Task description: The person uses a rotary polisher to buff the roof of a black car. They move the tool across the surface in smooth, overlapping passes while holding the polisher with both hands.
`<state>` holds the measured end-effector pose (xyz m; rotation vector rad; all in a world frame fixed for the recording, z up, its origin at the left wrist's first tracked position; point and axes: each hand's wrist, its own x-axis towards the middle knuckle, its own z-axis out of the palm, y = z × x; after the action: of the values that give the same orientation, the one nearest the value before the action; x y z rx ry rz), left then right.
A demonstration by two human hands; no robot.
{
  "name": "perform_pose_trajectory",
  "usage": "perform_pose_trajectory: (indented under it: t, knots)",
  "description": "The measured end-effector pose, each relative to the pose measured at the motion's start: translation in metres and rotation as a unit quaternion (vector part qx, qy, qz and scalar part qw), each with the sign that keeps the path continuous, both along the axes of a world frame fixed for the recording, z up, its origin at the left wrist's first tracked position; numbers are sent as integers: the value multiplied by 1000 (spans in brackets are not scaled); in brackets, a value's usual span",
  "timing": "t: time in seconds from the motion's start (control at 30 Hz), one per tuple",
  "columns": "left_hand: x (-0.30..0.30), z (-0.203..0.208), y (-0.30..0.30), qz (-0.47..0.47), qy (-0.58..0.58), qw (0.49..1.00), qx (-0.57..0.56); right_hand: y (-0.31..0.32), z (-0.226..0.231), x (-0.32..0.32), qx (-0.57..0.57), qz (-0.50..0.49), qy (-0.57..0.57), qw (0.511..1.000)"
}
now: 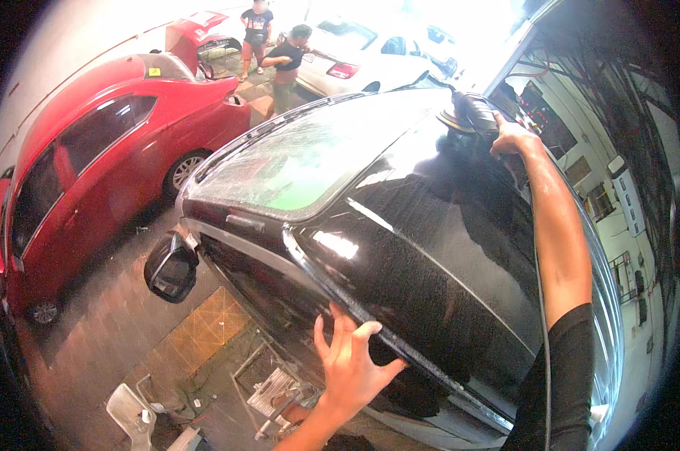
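My right hand (514, 139) is stretched far forward and closed around a black power polisher (471, 113). The polisher's round pad rests on the glossy black roof (460, 255) of a car, near its far right part. A dark cord (544, 331) trails back from the tool along my right arm. My left hand (355, 368) is open, its fingers spread and the tips against the trim strip (332, 289) along the roof's near side edge. Ahead of the roof lies the car's windshield (302, 161), dusty and streaked. Below it sticks out a black side mirror (171, 267).
A red car (107, 173) stands on the left, a white car (347, 64) beyond the windshield. Two people (257, 34) are at the back, one nearer (287, 68). Below my left hand are a metal step stand (268, 395) and a pale plastic chair (131, 412).
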<state>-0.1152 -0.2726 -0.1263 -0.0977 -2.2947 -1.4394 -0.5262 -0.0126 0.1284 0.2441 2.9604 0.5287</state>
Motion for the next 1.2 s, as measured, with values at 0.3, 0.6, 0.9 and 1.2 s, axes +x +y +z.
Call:
perform_pose_trajectory:
  t: [0.3, 0.6, 0.9, 1.2]
  knots:
    - [4, 2, -2, 9, 14, 1000, 6, -30, -2, 52, 31, 13, 0, 999]
    - [7, -2, -3, -9, -17, 1000, -6, -39, 2, 30, 34, 47, 8, 998]
    - [3, -8, -6, -16, -7, 1000, 1, -40, -3, -14, 46, 15, 11, 999]
    - [1, -10, -5, 3, 7, 1000, 14, 6, 1, -68, 2, -16, 12, 1000]
